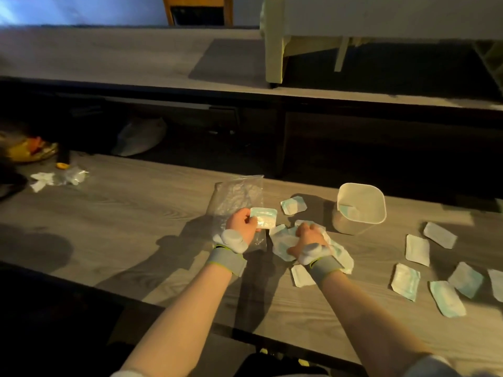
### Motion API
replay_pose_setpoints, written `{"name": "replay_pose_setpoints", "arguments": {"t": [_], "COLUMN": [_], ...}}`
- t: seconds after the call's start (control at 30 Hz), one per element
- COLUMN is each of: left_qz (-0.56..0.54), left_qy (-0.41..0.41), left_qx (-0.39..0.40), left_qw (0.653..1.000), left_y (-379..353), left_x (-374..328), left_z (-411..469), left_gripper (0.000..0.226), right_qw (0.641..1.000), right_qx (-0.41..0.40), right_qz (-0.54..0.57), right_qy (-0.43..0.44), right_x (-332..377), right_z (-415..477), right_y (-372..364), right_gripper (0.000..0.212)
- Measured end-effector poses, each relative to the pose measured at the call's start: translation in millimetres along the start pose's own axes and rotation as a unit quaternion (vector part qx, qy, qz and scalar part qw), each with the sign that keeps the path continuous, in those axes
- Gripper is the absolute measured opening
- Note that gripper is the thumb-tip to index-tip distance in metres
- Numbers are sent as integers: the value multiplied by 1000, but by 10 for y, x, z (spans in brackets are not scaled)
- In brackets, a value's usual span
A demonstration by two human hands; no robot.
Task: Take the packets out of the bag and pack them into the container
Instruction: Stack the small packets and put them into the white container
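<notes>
Logged left of container (362,205): clear bag (236,197) flat on table (136,227), left hand (241,223) over its near corner pinching single packet (265,219). Just left of container, nearer: right hand (309,236), fingers curled down, gripping heap of packets (283,242). Inside container, inner packet (349,210) against wall; right of container, loose packets (416,247) scattered flat.
</notes>
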State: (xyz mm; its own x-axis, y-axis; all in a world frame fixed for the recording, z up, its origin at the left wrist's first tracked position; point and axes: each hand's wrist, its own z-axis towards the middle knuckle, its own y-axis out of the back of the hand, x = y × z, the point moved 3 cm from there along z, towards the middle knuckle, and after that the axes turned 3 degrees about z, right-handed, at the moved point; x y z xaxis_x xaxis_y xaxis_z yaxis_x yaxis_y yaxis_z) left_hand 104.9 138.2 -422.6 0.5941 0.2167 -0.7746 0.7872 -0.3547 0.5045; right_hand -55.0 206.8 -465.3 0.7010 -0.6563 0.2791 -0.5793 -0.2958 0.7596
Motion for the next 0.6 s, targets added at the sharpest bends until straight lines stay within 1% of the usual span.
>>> {"name": "replay_pose_setpoints", "arguments": {"t": [0.07,0.17,0.2,0.23,0.33,0.37,0.5,0.6], "left_qz": [3,-1,1,4,9,7,11,37], "left_qy": [4,8,9,4,4,8,15,11], "left_qx": [1,11,14,14,23,24,20,17], "left_qw": [1000,1000,1000,1000,1000,1000,1000,999], "left_y": [-12,-57,-74,-99,-144,-156,-193,-274], "left_x": [28,20,4,1,-28,14,-45,-139], "left_z": [38,84,84,104,119,151,217,229], "left_gripper": [18,23,23,23,24,26,29,28], "right_qw": [999,998,997,996,992,990,972,963], "right_qx": [-15,-26,-29,-31,-16,-11,-20,-41], "right_qz": [9,46,58,69,107,128,229,261], "right_qy": [28,32,35,43,62,62,53,55], "right_x": [-21,-71,-84,-91,-94,-105,-242,-334], "right_z": [7,-23,-37,-54,-150,-168,-235,-340], "right_y": [-2,22,40,59,169,198,431,670], "right_gripper": [45,20,12,9,9,12,30,29]}}
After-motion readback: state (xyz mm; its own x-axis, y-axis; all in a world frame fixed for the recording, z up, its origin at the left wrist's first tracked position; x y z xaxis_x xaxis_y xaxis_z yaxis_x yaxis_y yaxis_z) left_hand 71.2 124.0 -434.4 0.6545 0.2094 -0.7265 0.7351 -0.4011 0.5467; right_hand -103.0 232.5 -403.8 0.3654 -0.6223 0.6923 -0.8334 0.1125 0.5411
